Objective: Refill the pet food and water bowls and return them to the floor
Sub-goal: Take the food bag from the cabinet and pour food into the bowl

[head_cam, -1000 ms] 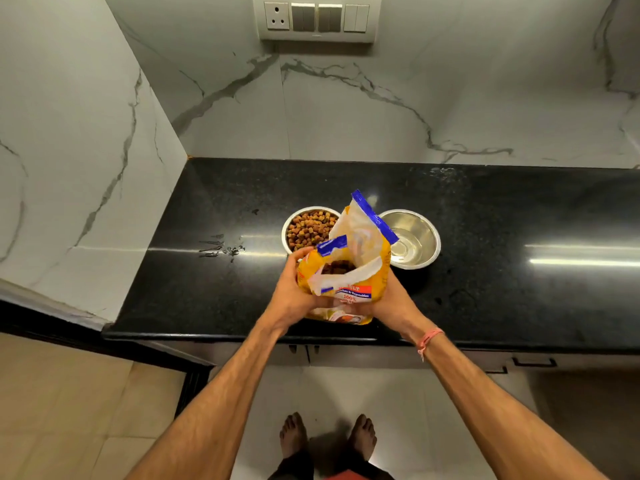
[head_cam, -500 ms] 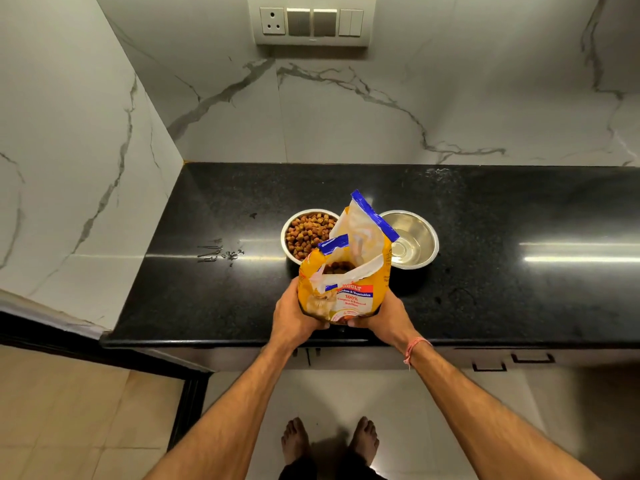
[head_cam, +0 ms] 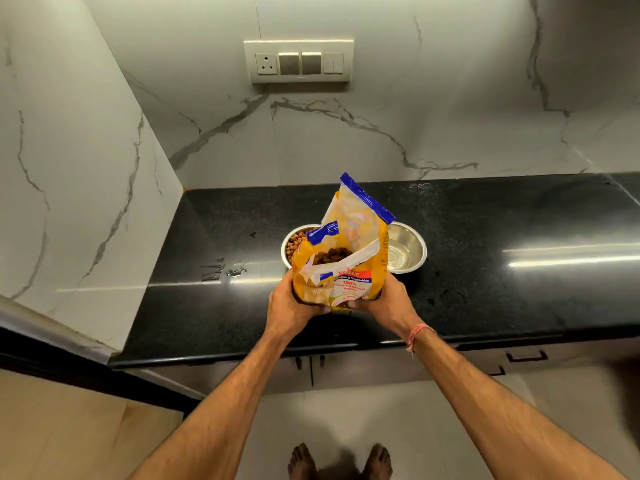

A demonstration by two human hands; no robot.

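I hold an open yellow pet food bag (head_cam: 341,271) upright above the black counter (head_cam: 485,292), near its front edge. My left hand (head_cam: 292,304) grips the bag's lower left side and my right hand (head_cam: 388,301) grips its lower right. Brown kibble shows inside the torn top. Behind the bag stand two steel bowls. The left bowl (head_cam: 292,244) holds kibble and is mostly hidden by the bag. The right bowl (head_cam: 407,249) has a shiny inside; I cannot tell whether it holds water.
Marble walls close the counter at the back and left. A switch panel (head_cam: 299,60) sits on the back wall. A small wet patch (head_cam: 223,270) lies on the counter left of the bowls. Cabinet doors with handles (head_cam: 526,356) are below; my bare feet stand on the tiled floor.
The bag has stayed upright in both hands and come slightly toward me. The view has tilted, showing more wall. The bowls have not moved.
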